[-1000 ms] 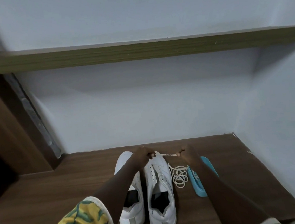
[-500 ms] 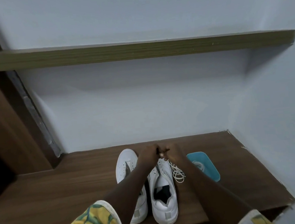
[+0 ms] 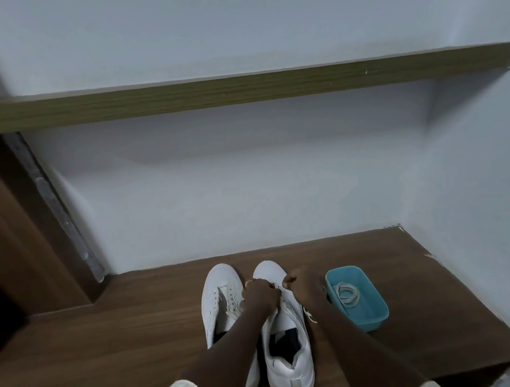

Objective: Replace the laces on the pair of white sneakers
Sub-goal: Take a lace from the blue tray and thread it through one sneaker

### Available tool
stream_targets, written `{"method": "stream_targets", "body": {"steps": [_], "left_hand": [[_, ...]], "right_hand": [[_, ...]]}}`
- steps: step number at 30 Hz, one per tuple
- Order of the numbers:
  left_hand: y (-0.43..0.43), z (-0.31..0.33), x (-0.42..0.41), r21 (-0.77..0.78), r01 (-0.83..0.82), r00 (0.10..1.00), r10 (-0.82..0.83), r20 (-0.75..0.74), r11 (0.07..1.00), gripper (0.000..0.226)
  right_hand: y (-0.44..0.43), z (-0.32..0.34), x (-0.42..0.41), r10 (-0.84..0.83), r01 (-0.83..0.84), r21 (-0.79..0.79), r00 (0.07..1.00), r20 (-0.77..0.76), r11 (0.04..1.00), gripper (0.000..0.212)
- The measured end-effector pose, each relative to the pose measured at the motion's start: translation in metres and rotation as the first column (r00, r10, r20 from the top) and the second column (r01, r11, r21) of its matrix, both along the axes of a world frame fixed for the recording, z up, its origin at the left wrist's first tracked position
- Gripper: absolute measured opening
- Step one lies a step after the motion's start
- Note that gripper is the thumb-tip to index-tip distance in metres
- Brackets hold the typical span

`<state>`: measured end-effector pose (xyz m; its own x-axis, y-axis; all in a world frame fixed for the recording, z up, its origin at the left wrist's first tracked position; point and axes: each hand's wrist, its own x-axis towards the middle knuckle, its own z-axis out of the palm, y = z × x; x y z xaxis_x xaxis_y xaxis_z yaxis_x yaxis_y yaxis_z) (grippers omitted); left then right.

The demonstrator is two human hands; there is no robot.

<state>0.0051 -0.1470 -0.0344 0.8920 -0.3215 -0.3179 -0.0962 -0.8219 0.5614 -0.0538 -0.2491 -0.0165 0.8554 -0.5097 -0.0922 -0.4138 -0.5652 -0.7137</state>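
Our left hand was curled tight over the front eyelets of the right-side sneaker, pinching a pale end of the lace that poked out past the fingertips. Our right hand sat just beside it, thumb and forefinger closed in a pinch. We judged it held the other run of the same lace, though the strand between the two hands was too small to make out. Both hands worked low at the toe end — that is where threading begins, so we took this shoe to be barely started. More lace trailed on the desk by the right forearm, slack left to feed through. The left-side sneaker stood close beside its mate, toes to the wall, tongue open and no lace showing in its eyelets, waiting its turn. Near on the right, a blue tray kept a coiled spare lace together and within reach — less likely to tangle there.
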Motion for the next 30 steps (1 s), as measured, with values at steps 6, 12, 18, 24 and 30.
{"method": "stream_targets", "body": {"steps": [6,12,18,24,30], "left_hand": [[0.001,-0.009,0.006,-0.21,-0.164,0.985,0.149,-0.086,0.964,0.018],[-0.008,-0.052,0.027,-0.227,-0.25,0.968,0.236,-0.087,0.941,0.029],[-0.003,-0.031,0.012,-0.205,-0.189,0.981,0.177,-0.073,0.96,0.015],[0.003,-0.014,0.001,-0.23,-0.179,0.983,0.184,0.0,0.956,0.021],[0.006,-0.015,0.001,-0.215,-0.168,0.98,0.187,0.069,0.962,0.019]], "right_hand": [[0.002,-0.007,0.011,0.057,-0.07,-0.109,0.992,-0.112,0.992,0.023],[0.005,-0.011,0.018,0.101,-0.171,-0.397,0.977,-0.19,0.902,0.027],[-0.002,-0.011,0.015,0.162,-0.181,-0.347,0.983,-0.083,0.92,0.025],[0.005,-0.011,0.02,0.156,-0.222,-0.427,0.971,-0.183,0.876,0.027],[0.012,-0.006,0.025,0.175,-0.225,-0.43,0.972,-0.154,0.874,0.025]]}}
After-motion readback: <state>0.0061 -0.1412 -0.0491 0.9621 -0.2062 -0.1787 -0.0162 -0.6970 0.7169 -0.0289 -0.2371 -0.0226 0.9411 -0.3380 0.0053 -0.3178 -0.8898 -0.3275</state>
